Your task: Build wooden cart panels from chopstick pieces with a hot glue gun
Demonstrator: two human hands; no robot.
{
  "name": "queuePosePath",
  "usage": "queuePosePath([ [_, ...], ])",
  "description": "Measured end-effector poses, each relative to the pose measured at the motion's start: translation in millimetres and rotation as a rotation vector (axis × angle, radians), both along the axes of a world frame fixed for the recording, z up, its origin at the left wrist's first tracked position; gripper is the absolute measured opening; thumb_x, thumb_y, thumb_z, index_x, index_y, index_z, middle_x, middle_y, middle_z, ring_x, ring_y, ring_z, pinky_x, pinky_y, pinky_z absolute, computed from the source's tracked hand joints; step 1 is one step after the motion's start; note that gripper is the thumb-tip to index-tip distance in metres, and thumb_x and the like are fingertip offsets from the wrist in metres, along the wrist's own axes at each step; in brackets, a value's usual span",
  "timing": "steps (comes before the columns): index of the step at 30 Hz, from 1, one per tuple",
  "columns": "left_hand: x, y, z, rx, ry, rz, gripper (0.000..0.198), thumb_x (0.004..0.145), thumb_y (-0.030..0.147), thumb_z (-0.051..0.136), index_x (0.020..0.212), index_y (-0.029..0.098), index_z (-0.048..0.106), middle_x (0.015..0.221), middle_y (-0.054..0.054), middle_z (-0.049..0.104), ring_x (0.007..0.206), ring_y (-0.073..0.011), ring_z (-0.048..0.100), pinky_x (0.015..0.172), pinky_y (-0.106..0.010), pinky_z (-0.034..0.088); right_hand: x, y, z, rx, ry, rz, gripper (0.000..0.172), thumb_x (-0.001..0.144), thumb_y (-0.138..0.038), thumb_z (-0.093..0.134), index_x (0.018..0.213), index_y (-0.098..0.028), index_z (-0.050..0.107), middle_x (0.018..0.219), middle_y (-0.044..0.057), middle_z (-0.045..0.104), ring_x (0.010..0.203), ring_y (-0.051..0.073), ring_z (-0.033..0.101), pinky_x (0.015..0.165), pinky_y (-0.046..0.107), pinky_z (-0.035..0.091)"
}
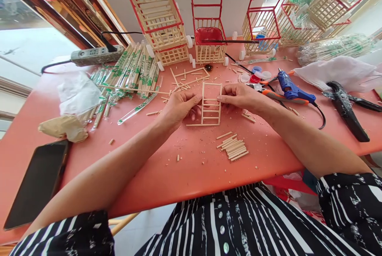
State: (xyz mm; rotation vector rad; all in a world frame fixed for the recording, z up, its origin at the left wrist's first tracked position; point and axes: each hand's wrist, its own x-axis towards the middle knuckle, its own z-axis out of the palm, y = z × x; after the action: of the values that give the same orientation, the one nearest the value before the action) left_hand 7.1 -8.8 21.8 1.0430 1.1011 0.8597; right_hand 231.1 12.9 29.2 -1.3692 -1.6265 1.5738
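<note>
A small ladder-like frame of thin wooden sticks stands between my two hands at the middle of the pink table. My left hand pinches its left upright with thumb and fingers. On the other side, my right hand grips the right upright. Several rungs cross the frame, closer together in its lower half. By its lower left end a loose stick lies on the table. Nearer to me is a pile of short cut sticks. Behind my hands lies an angled stick piece among scraps.
Finished miniature carts line the wall. Wrapped chopsticks and a power strip are at left, with a phone nearer. At right lie a blue glue gun, orange-handled pliers, black-handled cutters and bottle caps.
</note>
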Motion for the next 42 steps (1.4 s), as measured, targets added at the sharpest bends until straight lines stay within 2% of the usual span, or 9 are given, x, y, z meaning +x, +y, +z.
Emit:
queuePosePath([
  [10,-2.9,-1.3,-6.1,0.075,-0.019,-0.03,0.03,0.071,0.028,0.096,0.085,0.011,0.075,0.068,-0.003,0.073,0.051,-0.0094,0.061,0.043,-0.019,0.044,-5.5,-3.0,-1.7,0.033,-0.026,-0.098,0.029,0.095,-0.018,0.083,0.072,-0.016,0.064,0.065,0.0,0.071,0.053,0.009,0.064,0.047,0.016,0.052],
  [15,-4.3,1.0,-9.6,0.072,0.067,-0.029,0.017,0.084,0.025,0.083,0.091,0.013,0.073,0.083,-0.007,0.078,0.053,-0.0092,0.06,0.045,-0.021,0.042,-8.3,-5.7,2.1,0.039,-0.054,-0.099,0.028,0.097,-0.018,0.08,0.074,-0.016,0.064,0.066,-0.001,0.069,0.052,0.008,0.062,0.048,0.017,0.05],
  [17,-5.9,-0.6,-7.9,0.266,0.23,0.045,0.016,0.087,0.019,0.079,0.102,0.015,0.075,0.095,-0.007,0.079,0.058,-0.0096,0.061,0.051,-0.023,0.046,-9.5,-7.0,4.9,0.045,-0.082,-0.113,0.029,0.095,-0.019,0.082,0.073,-0.017,0.063,0.066,-0.001,0.069,0.052,0.009,0.062,0.049,0.019,0.05],
  [20,-7.6,-4.5,-2.8,0.748,0.573,0.143,0.026,0.089,0.014,0.081,0.114,0.021,0.078,0.112,-0.006,0.077,0.075,-0.0132,0.065,0.072,-0.029,0.054,-11.9,-9.3,10.3,0.022,-0.133,-0.122,0.029,0.099,-0.015,0.073,0.073,-0.018,0.061,0.064,-0.001,0.069,0.051,0.011,0.063,0.048,0.02,0.048],
  [23,-6.3,-4.1,0.9,1.002,0.815,-0.007,0.018,0.094,0.016,0.08,0.11,0.022,0.082,0.117,-0.009,0.074,0.094,-0.0205,0.069,0.087,-0.036,0.055,-13.6,-10.4,12.9,0.028,-0.153,-0.101,0.032,0.101,-0.014,0.069,0.071,-0.018,0.059,0.063,0.0,0.069,0.049,0.01,0.062,0.048,0.02,0.044],
  [27,-1.5,5.6,1.9,0.996,1.01,-0.229,0.009,0.098,0.018,0.074,0.096,0.018,0.083,0.107,-0.01,0.073,0.093,-0.0243,0.069,0.082,-0.037,0.053,-11.4,-7.3,6.7,0.085,-0.143,-0.072,0.032,0.096,-0.018,0.076,0.068,-0.017,0.06,0.062,0.0,0.069,0.051,0.01,0.059,0.052,0.02,0.044],
  [30,1.5,12.9,2.5,0.967,1.048,-0.274,0.013,0.098,0.016,0.071,0.091,0.016,0.082,0.104,-0.011,0.073,0.088,-0.0237,0.068,0.078,-0.037,0.051,-7.2,-3.8,1.8,0.118,-0.128,-0.046,0.032,0.096,-0.021,0.077,0.069,-0.017,0.061,0.062,-0.002,0.068,0.054,0.009,0.058,0.054,0.019,0.043],
  [36,3.6,17.6,-1.1,1.01,0.879,-0.151,0.012,0.096,0.015,0.072,0.086,0.017,0.078,0.097,-0.008,0.073,0.09,-0.0227,0.067,0.081,-0.036,0.05,-6.0,-2.0,7.0,0.059,-0.123,-0.092,0.031,0.104,-0.019,0.069,0.073,-0.017,0.064,0.06,-0.001,0.068,0.056,0.01,0.065,0.054,0.018,0.049],
  [42,0.8,11.2,-1.3,0.961,0.76,-0.029,0.016,0.096,0.017,0.07,0.082,0.02,0.077,0.085,-0.005,0.073,0.084,-0.0214,0.067,0.08,-0.035,0.048,-8.1,-3.4,7.1,0.072,-0.383,-0.024,0.036,0.107,-0.02,0.061,0.072,-0.016,0.064,0.066,0.003,0.073,0.046,0.01,0.059,0.051,0.023,0.047],
])
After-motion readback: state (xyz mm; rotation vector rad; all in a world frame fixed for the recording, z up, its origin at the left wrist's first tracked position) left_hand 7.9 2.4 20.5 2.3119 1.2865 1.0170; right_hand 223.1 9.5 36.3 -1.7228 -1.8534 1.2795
